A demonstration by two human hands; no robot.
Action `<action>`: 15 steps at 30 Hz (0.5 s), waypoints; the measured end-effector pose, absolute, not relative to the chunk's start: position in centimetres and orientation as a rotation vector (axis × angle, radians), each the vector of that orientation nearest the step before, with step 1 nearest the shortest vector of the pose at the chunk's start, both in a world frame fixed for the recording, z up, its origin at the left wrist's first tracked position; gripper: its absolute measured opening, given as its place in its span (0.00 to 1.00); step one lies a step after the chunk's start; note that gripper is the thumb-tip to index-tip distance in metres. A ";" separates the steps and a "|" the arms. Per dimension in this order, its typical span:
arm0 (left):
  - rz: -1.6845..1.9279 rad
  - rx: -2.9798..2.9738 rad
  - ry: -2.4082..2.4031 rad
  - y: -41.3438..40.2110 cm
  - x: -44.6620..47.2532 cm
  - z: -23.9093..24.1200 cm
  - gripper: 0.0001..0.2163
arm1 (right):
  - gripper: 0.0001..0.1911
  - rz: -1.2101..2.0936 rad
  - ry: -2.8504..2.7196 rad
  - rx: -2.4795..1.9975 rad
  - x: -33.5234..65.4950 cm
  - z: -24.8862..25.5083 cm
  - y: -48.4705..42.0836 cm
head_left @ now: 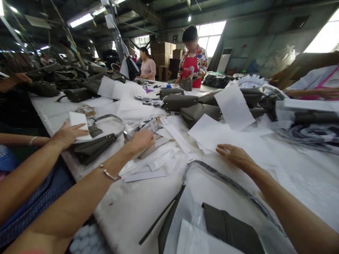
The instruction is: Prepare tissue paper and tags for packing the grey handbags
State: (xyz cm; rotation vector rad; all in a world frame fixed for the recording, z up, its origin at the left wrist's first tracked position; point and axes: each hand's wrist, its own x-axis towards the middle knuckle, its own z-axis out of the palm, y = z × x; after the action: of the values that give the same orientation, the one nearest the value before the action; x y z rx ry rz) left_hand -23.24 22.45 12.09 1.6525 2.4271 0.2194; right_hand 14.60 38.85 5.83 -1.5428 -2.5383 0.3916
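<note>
My left hand, its wrist in a metal bangle, is closed over a heap of paper strips and small packets. Whatever its fingers grip is hidden. At the edge of some white paper sheets is my right hand, palm down with fingers stretched out; I cannot tell if it presses on the paper. Nearest me lies a dark olive handbag, partly covered by translucent white wrapping. Its plastic-wrapped handle arches across the table between my arms.
At left, a co-worker's hand holds a white pad on another dark bag. Several olive bags lie across the table's middle. Wrapped straps are coiled at right. A person in a red apron stands opposite with a bag.
</note>
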 end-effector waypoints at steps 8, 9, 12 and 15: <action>0.003 1.617 2.516 19.2 -24.2 8.4 0.10 | 0.20 0.361 -2.364 -1.597 15.1 8.9 36.5; 0.038 1.595 2.514 19.3 -24.6 8.1 0.10 | 0.20 0.311 -2.334 -1.577 15.2 9.7 35.9; 0.201 1.496 2.455 19.7 -26.1 7.6 0.08 | 0.19 0.237 -2.269 -1.510 15.7 11.9 34.0; 0.364 1.454 2.369 19.5 -27.4 7.5 0.05 | 0.19 0.245 -2.285 -1.465 16.6 13.0 31.8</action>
State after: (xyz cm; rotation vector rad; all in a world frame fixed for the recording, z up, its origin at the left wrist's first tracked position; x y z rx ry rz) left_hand -27.42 19.51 7.53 1.4540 2.3693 0.3640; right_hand 16.64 31.81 12.97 -1.4652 -2.2846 0.2447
